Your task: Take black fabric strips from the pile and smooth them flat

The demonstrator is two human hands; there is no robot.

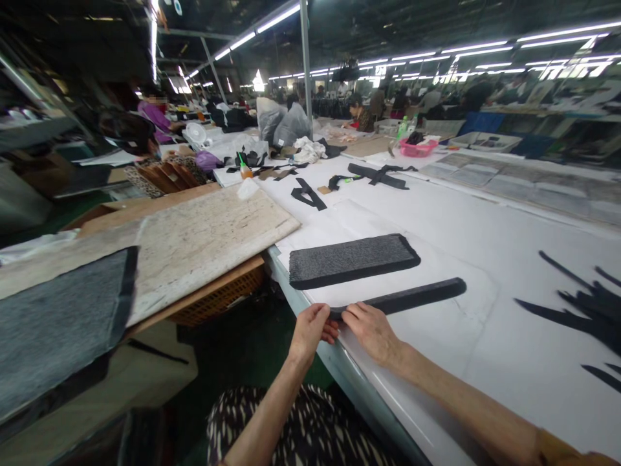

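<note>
A long narrow strip of dark fabric [417, 295] lies on the white table, its near end at the table's edge. My left hand [310, 331] pinches that end between thumb and fingers, just over the edge. Beside it, my right hand [371, 330] has its fingers closed on the same strip, the fingertips pressed down close to the left hand. Just beyond the strip rests a stack of grey fabric pieces [352, 259] with black borders.
Black fabric strips [582, 310] lie at the right. A worn board [213, 239] adjoins the table on the left, with a large grey black-edged piece [63, 323] on it. Farther back are black scraps [381, 175], an orange bottle [245, 169] and a pink basket [418, 147]. Other people sit behind.
</note>
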